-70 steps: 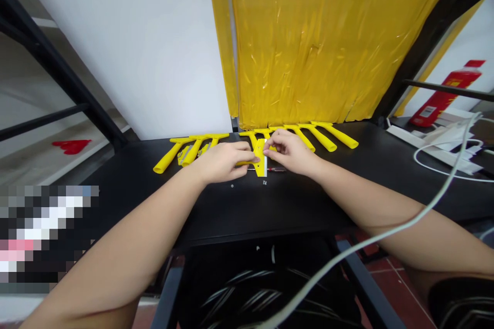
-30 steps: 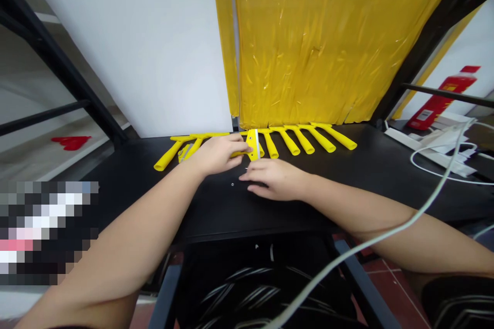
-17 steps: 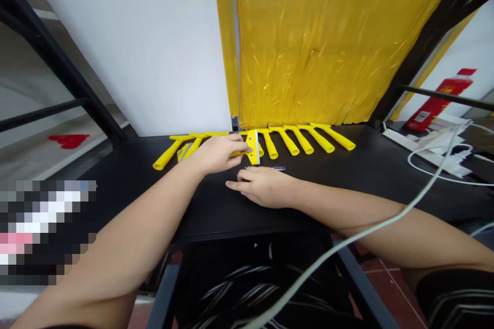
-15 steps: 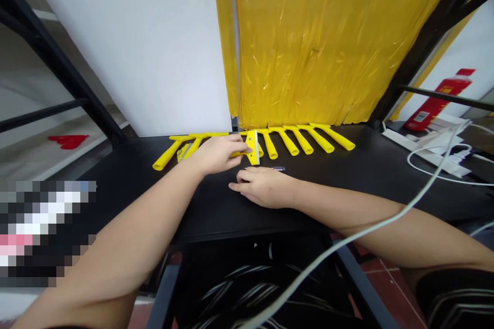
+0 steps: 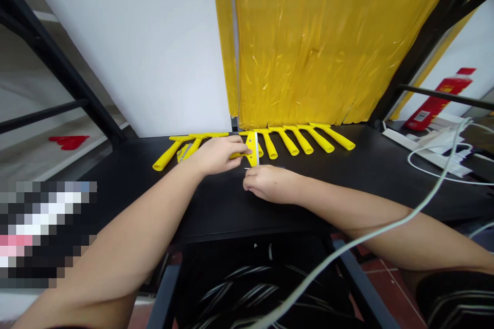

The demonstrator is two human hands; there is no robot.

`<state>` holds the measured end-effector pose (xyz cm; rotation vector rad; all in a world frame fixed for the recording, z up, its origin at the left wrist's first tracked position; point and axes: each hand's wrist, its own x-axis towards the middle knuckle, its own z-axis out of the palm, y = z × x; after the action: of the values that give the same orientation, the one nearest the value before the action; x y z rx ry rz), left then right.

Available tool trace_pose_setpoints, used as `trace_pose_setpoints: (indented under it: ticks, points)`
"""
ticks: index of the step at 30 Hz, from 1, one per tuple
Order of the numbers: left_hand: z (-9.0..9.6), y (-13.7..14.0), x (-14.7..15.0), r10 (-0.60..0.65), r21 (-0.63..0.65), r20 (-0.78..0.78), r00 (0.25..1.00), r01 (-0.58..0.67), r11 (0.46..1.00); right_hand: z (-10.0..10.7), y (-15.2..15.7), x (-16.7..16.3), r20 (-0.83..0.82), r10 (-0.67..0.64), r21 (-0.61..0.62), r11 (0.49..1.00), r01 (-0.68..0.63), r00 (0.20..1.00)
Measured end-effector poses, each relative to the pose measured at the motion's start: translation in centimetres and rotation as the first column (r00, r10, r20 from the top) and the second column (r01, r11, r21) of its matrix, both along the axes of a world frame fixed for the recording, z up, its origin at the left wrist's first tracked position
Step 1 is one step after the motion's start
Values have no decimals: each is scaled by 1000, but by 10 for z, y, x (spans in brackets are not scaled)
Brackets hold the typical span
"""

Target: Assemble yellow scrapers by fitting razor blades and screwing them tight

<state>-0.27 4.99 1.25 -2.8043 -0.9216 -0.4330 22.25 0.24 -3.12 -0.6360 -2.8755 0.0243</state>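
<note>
A yellow scraper [image 5: 252,150] with a white strip along its front edge is in my left hand [image 5: 219,156], its fingers closed round the handle. Just to the right and nearer to me, my right hand [image 5: 275,184] rests low over the black table with its fingers curled in. Its fingertips face down, so what they hold, if anything, is hidden. The thin metal tip of a slim pen-like tool [image 5: 246,168] pokes out beyond that hand, close under the scraper; most of the tool is covered.
Several yellow handles [image 5: 309,141] with hollow ends line the back of the black table [image 5: 224,211]. Yellow plastic sheeting [image 5: 328,46] hangs behind them. A pale cable [image 5: 347,244] crosses in front of my right forearm. A red bottle [image 5: 440,100] stands at right.
My right hand has shifted slightly right and up, covering more of the slim tool, and its stretched forefinger has curled in. My left hand and the scraper have hardly moved.
</note>
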Motion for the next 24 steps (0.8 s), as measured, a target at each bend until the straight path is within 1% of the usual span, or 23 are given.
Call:
trace_pose_setpoints:
  ticks: [3, 5, 6, 8, 9, 11, 13, 15, 18, 20, 24]
  points:
    - [-1, 1, 0, -7, -20, 5, 1000, 7, 1000, 4, -3, 2, 9, 0, -41, 999, 1, 1000]
    - [-1, 0, 0, -16, -28, 7, 1000, 16, 999, 6, -3, 5, -27, 17, -68, 998, -19, 999]
    - [-1, 0, 1, -19, -29, 7, 1000, 19, 999, 6, -1, 7, -65, 22, -81, 996, -27, 998]
    - [-1, -1, 2, -18, -29, 4, 1000, 18, 999, 8, 4, 11, -193, -4, -103, 995, -16, 981]
    - [-1, -1, 2, -14, -29, 1, 1000, 14, 999, 9, 7, 14, -275, -41, -118, 993, 9, 961]
    - [0, -2, 3, -9, -30, 1, 1000, 9, 1000, 10, 15, 19, -441, -143, -167, 983, 76, 886]
    - [0, -4, 4, -14, -33, 10, 1000, 15, 999, 11, 22, 23, -544, -243, -256, 960, 117, 803]
    - [0, -5, 6, -25, -40, 23, 999, 25, 999, 11, 27, 25, -574, -323, -360, 925, 122, 752]
    - [1, -8, 9, -26, -37, 31, 999, 27, 999, 10, 29, 26, -574, -384, -453, 885, 110, 723]
    - [1, -10, 11, -25, -23, 36, 999, 26, 999, 9, 30, 26, -581, -393, -466, 878, 105, 712]
    - [0, -12, 14, -21, 0, 55, 998, 21, 1000, 8, 30, 26, -599, -385, -449, 888, 104, 702]
